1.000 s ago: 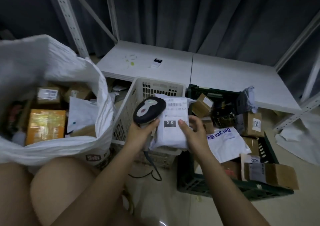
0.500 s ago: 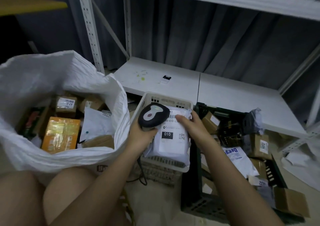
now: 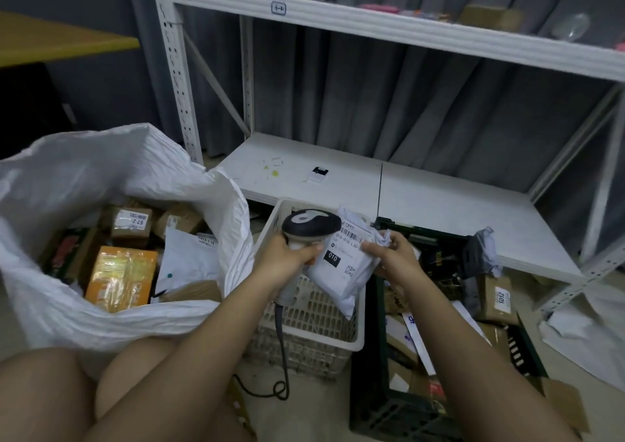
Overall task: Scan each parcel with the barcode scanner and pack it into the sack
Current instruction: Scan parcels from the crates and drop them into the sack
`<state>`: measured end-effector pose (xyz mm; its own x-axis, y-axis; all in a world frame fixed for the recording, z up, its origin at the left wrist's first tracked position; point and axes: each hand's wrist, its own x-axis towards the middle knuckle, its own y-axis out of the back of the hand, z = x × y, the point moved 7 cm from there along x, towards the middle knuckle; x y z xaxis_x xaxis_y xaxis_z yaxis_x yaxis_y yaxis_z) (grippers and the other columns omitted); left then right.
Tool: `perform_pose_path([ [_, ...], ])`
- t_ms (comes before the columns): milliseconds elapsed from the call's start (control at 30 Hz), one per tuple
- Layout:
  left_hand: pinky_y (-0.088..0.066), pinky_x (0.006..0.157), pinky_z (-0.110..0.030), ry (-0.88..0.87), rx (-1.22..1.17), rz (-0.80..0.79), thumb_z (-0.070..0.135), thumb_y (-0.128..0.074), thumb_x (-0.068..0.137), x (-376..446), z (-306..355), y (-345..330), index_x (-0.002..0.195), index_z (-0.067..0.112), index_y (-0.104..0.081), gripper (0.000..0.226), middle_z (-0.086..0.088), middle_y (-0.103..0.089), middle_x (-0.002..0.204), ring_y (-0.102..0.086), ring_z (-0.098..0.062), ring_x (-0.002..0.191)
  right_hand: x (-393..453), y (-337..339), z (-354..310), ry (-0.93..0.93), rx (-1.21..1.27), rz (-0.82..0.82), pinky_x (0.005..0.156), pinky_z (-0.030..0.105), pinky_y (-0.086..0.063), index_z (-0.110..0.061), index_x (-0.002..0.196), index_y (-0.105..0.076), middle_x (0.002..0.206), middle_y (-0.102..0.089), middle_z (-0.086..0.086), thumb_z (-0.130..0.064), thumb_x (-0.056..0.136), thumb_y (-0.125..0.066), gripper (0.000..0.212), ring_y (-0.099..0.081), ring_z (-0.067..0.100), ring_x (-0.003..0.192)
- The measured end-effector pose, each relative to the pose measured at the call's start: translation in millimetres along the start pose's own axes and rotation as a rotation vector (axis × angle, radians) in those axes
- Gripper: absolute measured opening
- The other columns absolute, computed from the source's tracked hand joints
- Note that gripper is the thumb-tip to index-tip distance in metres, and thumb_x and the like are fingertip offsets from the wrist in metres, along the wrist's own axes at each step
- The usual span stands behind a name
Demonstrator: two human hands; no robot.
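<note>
While gripped: parcel (image 3: 341, 265) in right hand (image 3: 392, 259)

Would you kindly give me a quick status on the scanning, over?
Left hand grips barcode scanner. Right hand holds white parcel, label up, over white basket. Sack open at left, path clear.

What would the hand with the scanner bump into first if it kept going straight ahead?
Probably the white parcel that the right hand holds: the left hand points the scanner at its label, close by. Exact depth is hard to judge.

The right hand (image 3: 395, 257) has tilted the white parcel (image 3: 345, 265) rightwards.
</note>
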<state>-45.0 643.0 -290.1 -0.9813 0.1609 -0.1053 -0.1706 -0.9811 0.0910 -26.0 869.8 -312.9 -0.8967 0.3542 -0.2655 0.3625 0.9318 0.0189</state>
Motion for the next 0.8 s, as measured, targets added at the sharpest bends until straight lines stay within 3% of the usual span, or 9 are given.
perform_pose_path([
  [67, -0.057, 0.085, -0.038, 0.013, 0.015, -0.025, 0.017, -0.077, 0.079, 0.3, -1.0, -5.8, 0.112, 0.011, -0.066, 0.036, -0.004, -0.073, 0.095, -0.068, -0.016, 0.086, 1.9, 4.8, -1.3, 0.025, 0.014, 0.026, 0.07, 0.037, -0.058, -0.009, 0.114, -0.052, 0.112, -0.065, 0.012, -0.002, 0.083, -0.071, 0.037, -0.067, 0.027, 0.092],
  [167, -0.053, 0.062, -0.018, 0.009, 0.042, -0.081, 0.008, -0.071, 0.083, -4.8, -1.3, -15.9, 0.11, 0.003, -0.062, 0.029, -0.002, -0.068, 0.082, -0.063, -0.005, 0.067, 4.5, 8.8, -1.3, 0.033, -0.016, 0.014, 0.087, 0.048, -0.056, -0.012, 0.113, -0.053, 0.113, -0.065, 0.013, -0.005, 0.084, -0.071, 0.035, -0.067, 0.031, 0.098],
  [267, -0.046, 0.054, -0.011, -0.03, 0.107, -0.13, 0.013, -0.071, 0.084, -11.4, -2.1, -25.4, 0.117, 0.009, -0.06, 0.035, 0.003, -0.065, 0.089, -0.06, -0.005, 0.07, 5.3, 11.1, -1.0, 0.04, -0.021, 0.005, 0.089, 0.05, -0.055, -0.013, 0.115, -0.053, 0.113, -0.066, 0.012, -0.008, 0.085, -0.071, 0.035, -0.067, 0.03, 0.099],
  [433, -0.044, 0.053, -0.008, -0.042, 0.123, -0.111, 0.016, -0.07, 0.085, -15.8, -3.6, -32.6, 0.122, 0.013, -0.057, 0.039, 0.001, -0.065, 0.098, -0.058, -0.005, 0.075, 3.7, 15.2, -2.7, 0.047, 0.039, 0.002, 0.078, 0.039, -0.058, -0.011, 0.122, -0.051, 0.113, -0.065, 0.012, -0.005, 0.086, -0.069, 0.04, -0.067, 0.029, 0.099],
  [533, -0.044, 0.055, -0.008, -0.047, 0.112, -0.097, 0.016, -0.072, 0.083, -15.7, -2.1, -33.5, 0.126, 0.01, -0.057, 0.046, -0.008, -0.067, 0.114, -0.061, -0.011, 0.084, 4.8, 16.6, -1.1, 0.036, 0.045, 0.0, 0.082, 0.042, -0.058, -0.013, 0.122, -0.052, 0.113, -0.064, 0.011, -0.005, 0.085, -0.07, 0.042, -0.067, 0.029, 0.099],
  [633, -0.047, 0.064, -0.009, -0.045, 0.126, -0.097, 0.02, -0.072, 0.084, -15.0, 0.6, -33.5, 0.127, 0.012, -0.056, 0.046, -0.01, -0.066, 0.116, -0.063, -0.023, 0.101, 5.2, 16.5, -1.0, 0.038, 0.042, -0.009, 0.086, 0.045, -0.056, -0.012, 0.121, -0.053, 0.113, -0.064, 0.012, -0.005, 0.085, -0.07, 0.04, -0.066, 0.03, 0.1],
  [733, -0.048, 0.08, -0.024, -0.033, 0.157, -0.108, 0.025, -0.072, 0.083, -11.7, -2.4, -33.7, 0.129, 0.012, -0.054, 0.051, -0.013, -0.065, 0.119, -0.061, -0.029, 0.109, 6.0, 16.1, 0.0, 0.04, 0.044, -0.02, 0.088, 0.048, -0.056, -0.012, 0.122, -0.052, 0.112, -0.064, 0.011, -0.005, 0.085, -0.07, 0.042, -0.066, 0.03, 0.1],
  [800, -0.048, 0.075, -0.02, -0.036, 0.179, -0.101, 0.026, -0.073, 0.082, -11.3, -2.7, -33.5, 0.13, 0.013, -0.053, 0.053, -0.012, -0.065, 0.119, -0.062, -0.028, 0.108, 6.2, 16.7, -1.3, 0.048, 0.053, -0.026, 0.085, 0.045, -0.057, -0.011, 0.123, -0.052, 0.111, -0.064, 0.01, -0.005, 0.085, -0.071, 0.043, -0.066, 0.029, 0.098],
])
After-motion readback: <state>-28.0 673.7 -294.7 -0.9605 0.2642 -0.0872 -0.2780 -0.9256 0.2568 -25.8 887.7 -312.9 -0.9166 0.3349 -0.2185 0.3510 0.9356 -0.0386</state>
